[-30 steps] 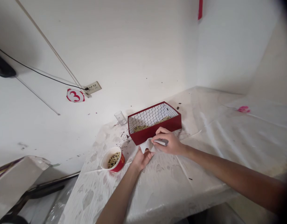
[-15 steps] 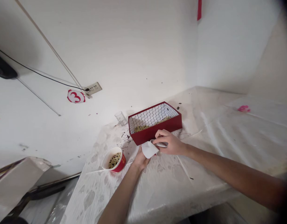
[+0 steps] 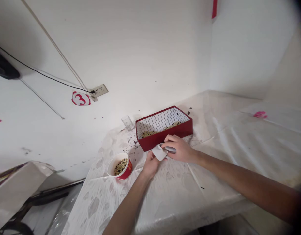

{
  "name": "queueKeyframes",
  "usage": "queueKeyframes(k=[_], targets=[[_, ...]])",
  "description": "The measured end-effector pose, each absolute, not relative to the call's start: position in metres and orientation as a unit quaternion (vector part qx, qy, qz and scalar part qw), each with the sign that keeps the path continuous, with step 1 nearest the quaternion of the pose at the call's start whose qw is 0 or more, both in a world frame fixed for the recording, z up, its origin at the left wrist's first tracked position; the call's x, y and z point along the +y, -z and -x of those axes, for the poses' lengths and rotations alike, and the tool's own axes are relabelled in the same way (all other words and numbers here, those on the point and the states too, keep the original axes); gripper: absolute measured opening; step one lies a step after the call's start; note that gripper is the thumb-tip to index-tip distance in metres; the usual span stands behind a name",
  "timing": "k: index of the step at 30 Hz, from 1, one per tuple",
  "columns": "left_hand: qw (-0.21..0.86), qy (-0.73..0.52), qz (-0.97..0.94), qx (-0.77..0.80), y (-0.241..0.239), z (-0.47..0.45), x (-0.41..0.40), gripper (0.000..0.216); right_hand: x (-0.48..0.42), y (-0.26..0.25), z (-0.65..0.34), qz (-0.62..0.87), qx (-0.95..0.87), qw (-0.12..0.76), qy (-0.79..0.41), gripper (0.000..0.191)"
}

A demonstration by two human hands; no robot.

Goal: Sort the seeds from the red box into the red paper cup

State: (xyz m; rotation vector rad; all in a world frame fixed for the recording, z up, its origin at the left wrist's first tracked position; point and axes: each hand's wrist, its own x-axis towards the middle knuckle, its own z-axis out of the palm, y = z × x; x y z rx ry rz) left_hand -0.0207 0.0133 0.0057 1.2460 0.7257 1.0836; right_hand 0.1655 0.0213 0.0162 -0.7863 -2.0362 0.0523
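My left hand (image 3: 150, 164) pinches a small white tissue (image 3: 159, 152) just in front of a red box (image 3: 165, 137). My right hand (image 3: 181, 149) is closed round a slim grey metal tool (image 3: 170, 149) whose end meets the tissue. The box has a patterned white lining and some yellowish grains along its near inner wall. Both hands hover over the table close to the box's front wall.
A red paper cup (image 3: 119, 166) of dark and pale beans stands left of my hands. A small clear glass (image 3: 127, 122) sits by the wall. Dark specks lie scattered between them. A pink scrap (image 3: 260, 114) lies far right on the white plastic-covered table (image 3: 214, 163).
The tissue has been bunched smaller and lifted slightly toward the tool's end. My left hand moved up and right a little. My right hand stays by the box.
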Motion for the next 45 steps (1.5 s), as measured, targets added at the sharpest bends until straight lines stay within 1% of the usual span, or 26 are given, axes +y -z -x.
queueKeyframes(k=[2,5,10,12,16,20,29,33,37,41,45], targets=[[0.621,-0.469,-0.540,0.319,-0.007,0.020,0.013,0.025,0.022,-0.015,-0.166,0.329,-0.822,0.465,-0.018,0.027],[0.634,-0.460,-0.526,0.331,-0.010,0.023,0.013,0.028,0.021,-0.016,-0.165,0.339,-0.818,0.464,-0.027,0.029],[0.702,-0.448,-0.441,0.336,-0.014,0.029,0.013,0.036,0.016,-0.017,-0.163,0.323,-0.817,0.475,-0.054,0.027],[0.712,-0.452,-0.421,0.333,-0.014,0.029,0.012,0.037,0.016,-0.016,-0.162,0.307,-0.819,0.482,-0.056,0.024],[0.713,-0.454,-0.432,0.315,-0.018,0.025,0.010,0.034,0.018,-0.014,-0.162,0.289,-0.812,0.505,-0.041,0.018],[0.704,-0.450,-0.454,0.310,-0.023,0.023,0.007,0.031,0.020,-0.012,-0.162,0.306,-0.797,0.520,-0.029,0.018],[0.711,-0.463,-0.410,0.335,-0.018,0.026,0.010,0.031,0.018,-0.014,-0.160,0.316,-0.793,0.519,-0.048,0.023],[0.713,-0.478,-0.374,0.352,-0.016,0.028,0.012,0.034,0.015,-0.015,-0.158,0.303,-0.796,0.521,-0.067,0.027],[0.700,-0.498,-0.377,0.348,-0.015,0.026,0.012,0.038,0.011,-0.018,-0.157,0.300,-0.793,0.523,-0.091,0.028],[0.710,-0.495,-0.372,0.335,-0.014,0.025,0.012,0.035,0.009,-0.021,-0.158,0.301,-0.792,0.521,-0.103,0.024],[0.722,-0.478,-0.384,0.322,-0.015,0.027,0.011,0.031,0.010,-0.022,-0.159,0.302,-0.790,0.525,-0.089,0.016]])
